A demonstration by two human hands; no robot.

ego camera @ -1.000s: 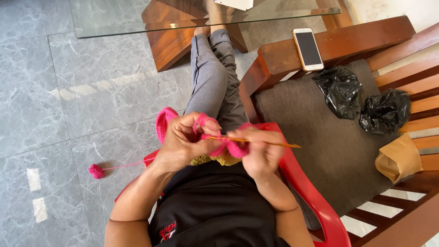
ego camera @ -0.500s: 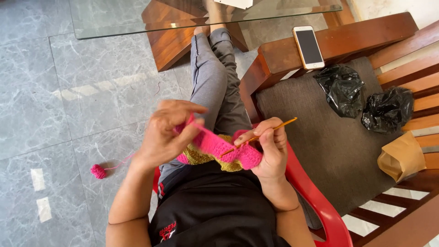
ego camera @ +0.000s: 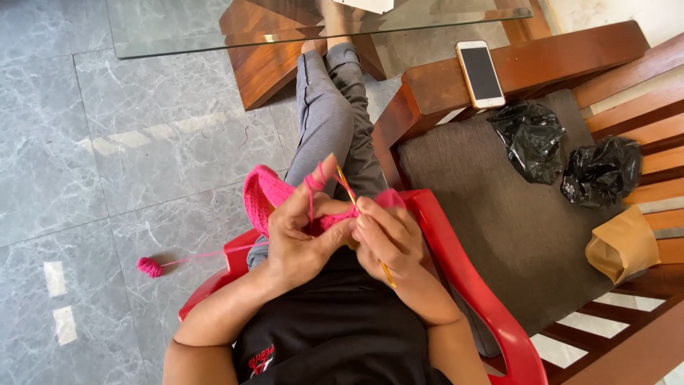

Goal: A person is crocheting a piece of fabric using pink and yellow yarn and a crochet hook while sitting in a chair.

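A pink knitted piece point(ego camera: 267, 196) is held over the lap, in front of a red plastic chair point(ego camera: 470, 285). The left hand point(ego camera: 303, 239) is closed around the pink piece, and pink yarn point(ego camera: 311, 187) is wrapped over one raised finger. The right hand point(ego camera: 388, 239) is closed in a tight grip on a thin yellow hook point(ego camera: 347, 187). The hook is tilted, with its tip pointed up near the raised finger, and its back end is seen below the right hand. The two hands are touching each other.

A thin pink thread is stretched from the piece down to a small pink yarn ball point(ego camera: 149, 267), which is lying on the grey floor point(ego camera: 85, 142), well apart from the hands.

Beside the chair, a wooden bench with a brown cushion point(ego camera: 499, 214) is seen. Two black bags point(ego camera: 531, 139) and a brown paper bag point(ego camera: 623, 242) are lying on the cushion. A white phone point(ego camera: 479, 73) is resting on the wooden armrest. A glass tabletop point(ego camera: 178, 25) is seen above the legs.
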